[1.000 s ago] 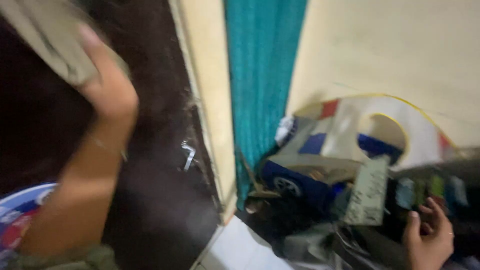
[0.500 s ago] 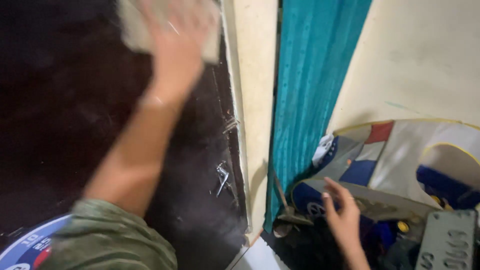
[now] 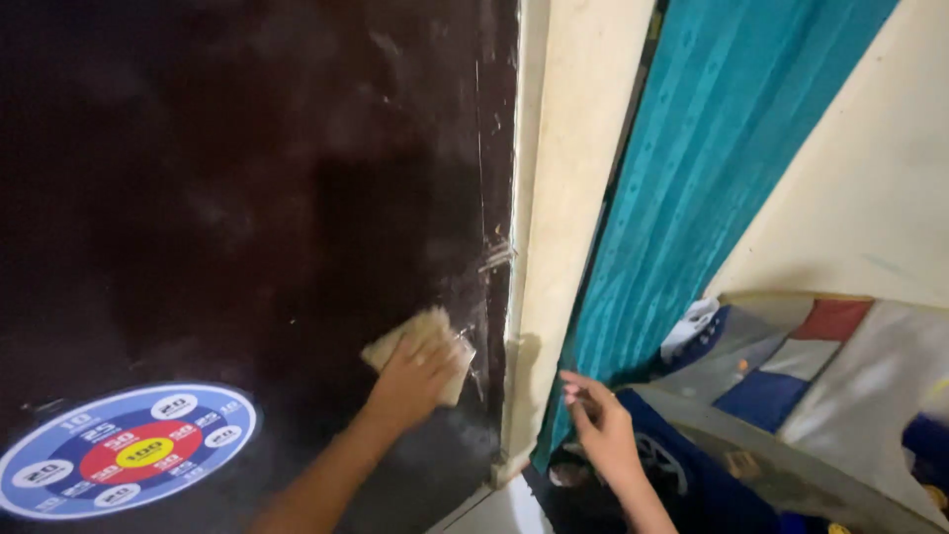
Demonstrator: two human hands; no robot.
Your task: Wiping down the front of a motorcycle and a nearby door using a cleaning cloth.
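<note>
On dark brown wooden door [image 3: 247, 198], left hand [image 3: 410, 381] w/ beige cloth [image 3: 420, 346] pressed flat now sits lower than before, wiping downwards; right hand [image 3: 598, 430] open, empty.

I see my left hand [image 3: 410, 371] raised, forearm extended, palm pressed flat forward; my right hand [image 3: 601, 427] hovers lower, fingers [image 3: 573, 388] loosely spread.

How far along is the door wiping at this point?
Done: upper middle of the dark door looks fairly clean. In hand: the left hand presses a beige cloth low by the right edge. Left: pale dusty smears along that edge and below the cloth. The right hand hangs free near the teal curtain.
</note>
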